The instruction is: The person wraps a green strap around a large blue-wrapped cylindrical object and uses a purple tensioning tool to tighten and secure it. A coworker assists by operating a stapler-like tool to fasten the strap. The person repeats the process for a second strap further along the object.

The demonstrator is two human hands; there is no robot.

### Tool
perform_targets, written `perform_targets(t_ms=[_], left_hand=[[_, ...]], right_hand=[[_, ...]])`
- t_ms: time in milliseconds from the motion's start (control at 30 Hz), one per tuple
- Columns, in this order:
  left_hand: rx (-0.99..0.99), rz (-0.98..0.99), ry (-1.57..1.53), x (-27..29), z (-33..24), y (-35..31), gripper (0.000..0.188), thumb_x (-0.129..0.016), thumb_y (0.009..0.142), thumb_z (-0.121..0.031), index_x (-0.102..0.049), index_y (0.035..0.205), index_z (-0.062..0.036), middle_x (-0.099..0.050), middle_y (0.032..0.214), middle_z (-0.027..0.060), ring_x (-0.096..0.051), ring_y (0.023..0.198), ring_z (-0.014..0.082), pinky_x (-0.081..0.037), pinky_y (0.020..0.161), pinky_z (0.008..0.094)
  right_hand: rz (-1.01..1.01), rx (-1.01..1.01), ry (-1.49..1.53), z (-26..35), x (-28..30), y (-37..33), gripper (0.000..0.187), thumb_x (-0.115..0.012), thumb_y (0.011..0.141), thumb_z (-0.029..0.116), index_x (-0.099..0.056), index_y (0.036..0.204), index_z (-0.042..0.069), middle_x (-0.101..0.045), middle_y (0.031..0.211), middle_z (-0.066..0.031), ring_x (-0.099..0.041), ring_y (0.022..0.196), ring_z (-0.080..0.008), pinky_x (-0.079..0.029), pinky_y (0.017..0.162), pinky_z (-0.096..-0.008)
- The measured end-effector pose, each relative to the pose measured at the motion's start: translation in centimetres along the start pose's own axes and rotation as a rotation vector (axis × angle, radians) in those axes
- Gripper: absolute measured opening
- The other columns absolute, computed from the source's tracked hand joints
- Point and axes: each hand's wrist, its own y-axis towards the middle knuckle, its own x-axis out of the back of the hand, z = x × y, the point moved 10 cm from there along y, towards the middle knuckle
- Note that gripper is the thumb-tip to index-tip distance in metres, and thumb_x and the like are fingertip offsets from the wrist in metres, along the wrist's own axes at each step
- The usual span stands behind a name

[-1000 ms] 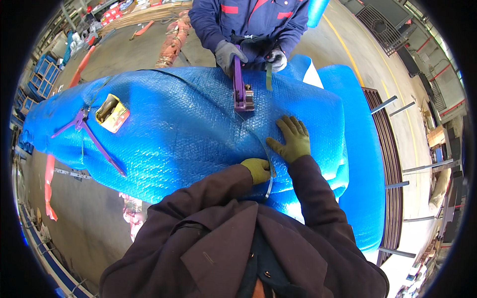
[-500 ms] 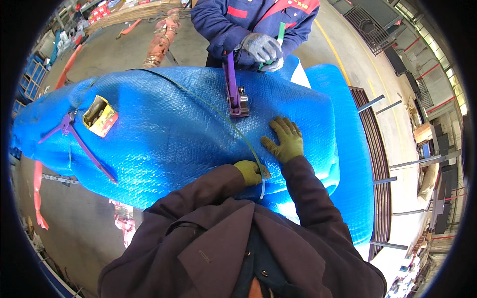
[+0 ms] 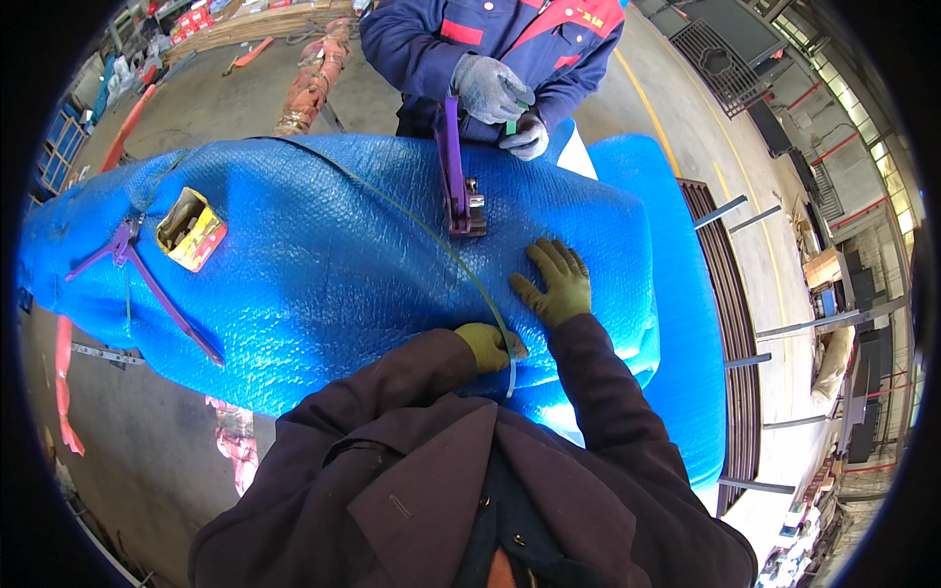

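Observation:
My left hand (image 3: 481, 348), in a yellow-green glove, is closed around the green strapping band (image 3: 423, 227) close to its near end. My right hand (image 3: 559, 284), gloved alike, lies flat with fingers spread on the blue wrapped bundle (image 3: 323, 284), just right of the band. The band runs over the bundle from the far left toward me. A purple strapping tool (image 3: 455, 176) with a metal head stands on the wrap beyond my hands. Across the bundle, a co-worker's grey-gloved hands (image 3: 495, 93) hold a green strip.
An open yellow-and-red box (image 3: 192, 230) sits on the bundle's left part beside a second purple tool (image 3: 157, 284). Another blue-wrapped piece (image 3: 676, 294) lies at the right, next to dark metal bars (image 3: 730, 343). An orange-wrapped pole (image 3: 316, 83) stretches beyond the bundle.
The co-worker's hands have shifted, and the green strip that stood up above them now shows lower between them. My hands keep their places on the bundle; the view has moved slightly.

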Motion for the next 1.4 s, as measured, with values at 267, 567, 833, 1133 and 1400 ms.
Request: perform_targets(t_ms=[267,567,833,1133,1400], left_hand=[[0.071,0.006,-0.036,0.0,-0.3,-0.6,0.038,-0.073,0.108,-0.022,-0.079,0.143,-0.0084,-0.081,0.141,0.0136,-0.073,0.137,0.0268,-0.054,0.12,0.0388],[0.053,-0.016,-0.076,0.1,-1.4,-0.9,0.035,-0.077,0.108,-0.024,-0.081,0.139,-0.0082,-0.082,0.138,0.0125,-0.076,0.131,0.0235,-0.057,0.116,0.0383],[0.039,0.006,-0.094,-0.2,-1.0,-0.8,0.032,-0.07,0.111,-0.021,-0.08,0.14,-0.0102,-0.082,0.137,0.0128,-0.076,0.13,0.0271,-0.057,0.113,0.0401],[0.04,-0.02,-0.055,-0.1,-0.5,-0.6,0.033,-0.077,0.108,-0.023,-0.081,0.138,-0.0104,-0.084,0.133,0.0113,-0.077,0.127,0.0235,-0.058,0.113,0.0392],[0.037,-0.029,-0.08,-0.2,0.0,-0.6,0.032,-0.075,0.11,-0.021,-0.081,0.138,-0.0066,-0.083,0.133,0.011,-0.076,0.128,0.0212,-0.058,0.113,0.0376]], right_hand=[[0.002,-0.006,-0.008,-0.2,-0.2,-0.1,0.067,-0.077,0.103,0.059,-0.072,0.153,0.014,-0.064,0.167,-0.0147,-0.05,0.162,-0.0394,-0.031,0.138,-0.0567],[-0.05,0.025,-0.007,-0.1,0.1,-0.3,0.068,-0.073,0.104,0.062,-0.072,0.152,0.014,-0.066,0.165,-0.0134,-0.052,0.161,-0.0384,-0.033,0.137,-0.0578],[0.007,-0.009,-0.015,-0.6,-0.6,-0.3,0.068,-0.071,0.105,0.062,-0.071,0.154,0.015,-0.063,0.168,-0.0129,-0.049,0.163,-0.0375,-0.029,0.139,-0.056],[0.0,0.004,-0.017,-0.5,-0.5,0.0,0.065,-0.073,0.105,0.061,-0.073,0.152,0.015,-0.065,0.166,-0.013,-0.051,0.162,-0.0379,-0.031,0.138,-0.0561],[-0.084,0.044,0.009,-0.1,0.2,-0.3,0.053,-0.078,0.105,0.047,-0.076,0.144,0.012,-0.07,0.159,-0.0163,-0.058,0.154,-0.0421,-0.038,0.133,-0.0579]])
